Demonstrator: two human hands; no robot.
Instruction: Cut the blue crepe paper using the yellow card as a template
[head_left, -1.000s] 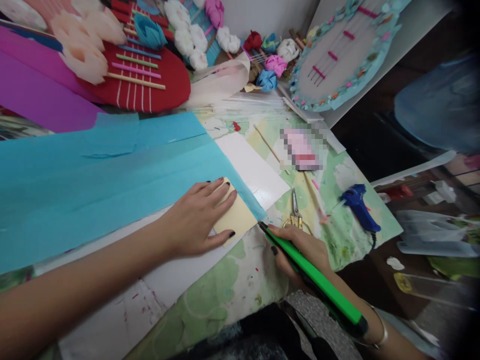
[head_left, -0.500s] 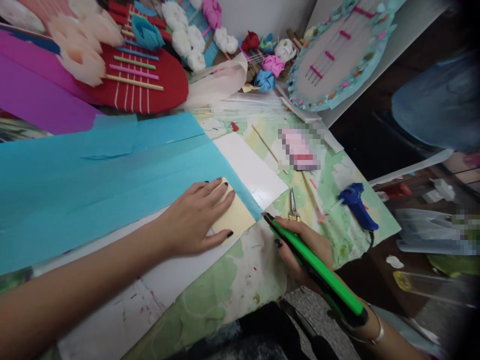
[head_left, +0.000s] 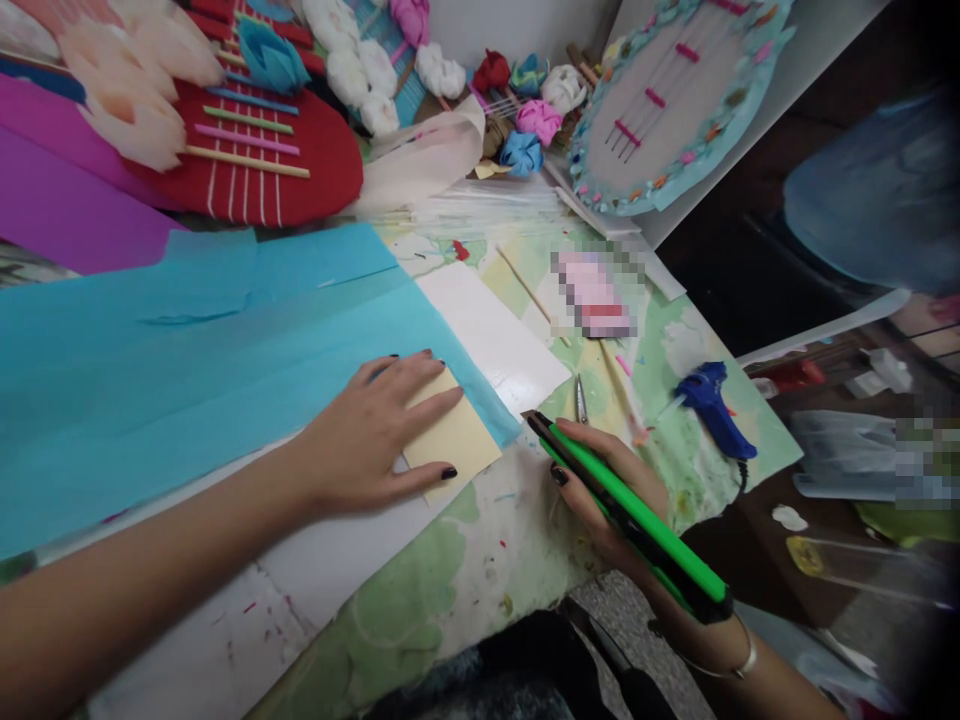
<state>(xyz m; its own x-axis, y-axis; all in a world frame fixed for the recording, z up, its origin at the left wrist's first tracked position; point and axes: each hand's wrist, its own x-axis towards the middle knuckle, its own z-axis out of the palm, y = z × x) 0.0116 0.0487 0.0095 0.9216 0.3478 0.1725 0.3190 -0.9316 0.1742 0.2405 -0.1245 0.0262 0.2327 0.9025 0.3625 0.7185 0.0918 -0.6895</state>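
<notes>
My left hand [head_left: 386,425] lies flat with fingers spread on a pale yellow card [head_left: 459,436]. The card rests partly over a wide sheet of blue tissue-like paper [head_left: 247,360] and partly over white board [head_left: 315,560] beneath it. In my right hand [head_left: 600,490] is a green and black utility knife [head_left: 630,515], its tip pointing up and left, close to the near right corner of the blue paper. A white sheet [head_left: 495,330] sticks out past the blue paper's right edge. Small scissors [head_left: 580,398] lie just beyond my right hand, their handles hidden behind it.
A blue hot glue gun [head_left: 712,408] lies near the table's right edge. A thin wooden stick [head_left: 531,292] lies farther back. Along the back stand a red oval craft piece [head_left: 322,170], tissue flowers [head_left: 538,120] and a blue-rimmed oval [head_left: 660,110]. Purple paper [head_left: 90,200] is at left.
The card and my left hand have shifted slightly left, away from the blue paper's right edge. The knife tip is slightly higher in view. The whole scene has also drifted a little left.
</notes>
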